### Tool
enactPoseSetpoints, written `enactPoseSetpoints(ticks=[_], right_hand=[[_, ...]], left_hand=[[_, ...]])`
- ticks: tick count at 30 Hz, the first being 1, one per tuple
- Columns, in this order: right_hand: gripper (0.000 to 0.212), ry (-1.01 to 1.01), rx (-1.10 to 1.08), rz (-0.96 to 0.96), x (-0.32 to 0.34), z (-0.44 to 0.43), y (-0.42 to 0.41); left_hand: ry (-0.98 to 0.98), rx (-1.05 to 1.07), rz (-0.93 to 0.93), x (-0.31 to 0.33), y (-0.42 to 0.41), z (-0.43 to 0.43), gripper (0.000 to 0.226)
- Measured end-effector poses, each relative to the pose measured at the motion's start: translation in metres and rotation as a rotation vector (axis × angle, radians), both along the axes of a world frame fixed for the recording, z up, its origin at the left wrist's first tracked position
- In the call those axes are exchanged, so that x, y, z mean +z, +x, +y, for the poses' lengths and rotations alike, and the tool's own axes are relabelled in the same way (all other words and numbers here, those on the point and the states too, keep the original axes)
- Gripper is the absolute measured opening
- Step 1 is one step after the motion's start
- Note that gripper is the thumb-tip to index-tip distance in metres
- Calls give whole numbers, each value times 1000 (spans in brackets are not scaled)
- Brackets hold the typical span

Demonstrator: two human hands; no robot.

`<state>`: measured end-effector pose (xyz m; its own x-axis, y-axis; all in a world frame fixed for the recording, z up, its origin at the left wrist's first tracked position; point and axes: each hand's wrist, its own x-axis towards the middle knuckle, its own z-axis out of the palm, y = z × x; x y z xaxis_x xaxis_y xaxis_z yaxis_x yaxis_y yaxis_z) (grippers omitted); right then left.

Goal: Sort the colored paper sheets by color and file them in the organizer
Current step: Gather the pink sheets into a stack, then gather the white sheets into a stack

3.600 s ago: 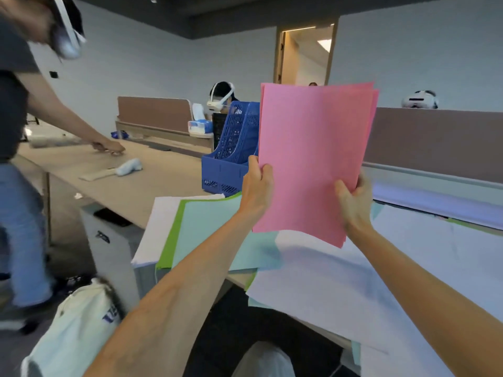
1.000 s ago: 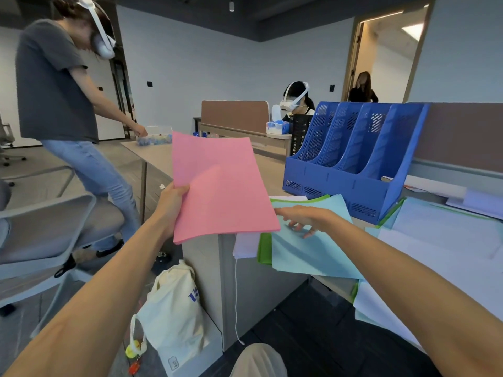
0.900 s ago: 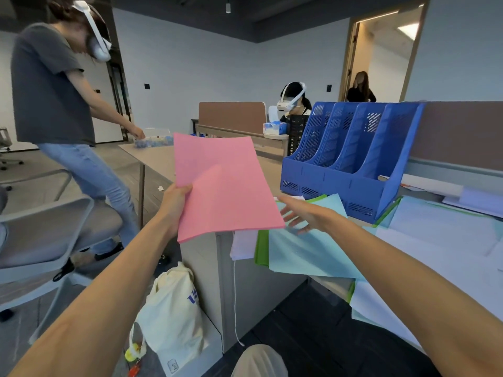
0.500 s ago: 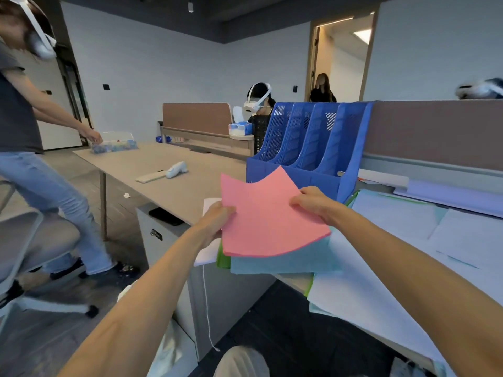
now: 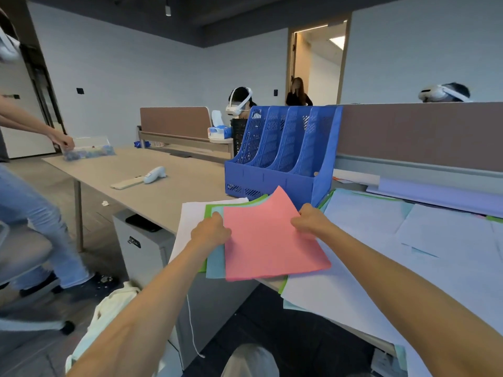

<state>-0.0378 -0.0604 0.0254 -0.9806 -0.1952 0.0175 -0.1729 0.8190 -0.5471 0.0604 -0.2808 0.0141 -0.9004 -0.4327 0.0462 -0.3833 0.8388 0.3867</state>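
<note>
**Pink stack held low over the desk corner, both hands on it**

I see the stack of pink paper sheets (image 5: 272, 240) at the centre of the frame, lying low over a light-blue sheet (image 5: 215, 263), a green sheet (image 5: 209, 209) and a white sheet (image 5: 187, 221). These overhang the near edge of the beige desk (image 5: 163, 191). My left hand (image 5: 211, 231) has its fingers curled round the stack's left edge. My right hand (image 5: 309, 220) pinches its right edge. The far corner of the stack curls up just in front of the blue perforated plastic organizer (image 5: 283, 156), whose four slots stand open at upper centre.

To the right, loose white sheets (image 5: 408, 240) cover the surface up to the brown partition (image 5: 422, 126). To the left, the desk top is bare as far as a white handheld controller (image 5: 155, 174). At the frame's left edge stands a person in jeans (image 5: 32, 202).

A second ago the left hand alone held the stack up out to the left, while the right lay on the light-blue sheet. Now both hands grip it, and it sits lower and flatter than half a second back.
</note>
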Motion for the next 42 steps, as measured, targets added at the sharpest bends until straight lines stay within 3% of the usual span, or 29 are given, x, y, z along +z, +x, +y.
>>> enactPoseSetpoints(ticks=[4, 9, 14, 17, 21, 25, 29, 33, 37, 42], right_hand=[[27, 91, -22, 174, 6, 20, -2], [33, -11, -104, 249, 13, 76, -1], [29, -129, -236, 275, 10, 153, 11], [27, -129, -311, 260, 6, 202, 18], [30, -126, -370, 136, -4, 247, 22], [38, -130, -326, -15, -23, 250, 16], [43, -270, -304, -21, -25, 234, 10], [65, -402, -306, -15, -22, 233, 7], [67, -394, -403, 58, -14, 258, -8], [57, -505, -523, 83, -9, 274, -46]], left_hand=[[-30, -98, 121, 15, -13, 24, 40], [292, -375, 302, 32, -37, 100, 21], [540, -534, 216, 22, -73, 188, 16], [387, -588, 97, 13, -96, 226, 26], [34, -735, -266, 8, -116, 238, 78], [-176, -783, -350, 5, -120, 243, 96], [-159, -756, -310, -2, -125, 252, 100], [-87, -705, -236, -10, -130, 262, 106], [4, -624, -124, -11, -142, 264, 84], [146, -500, -134, 0, -166, 241, 66]])
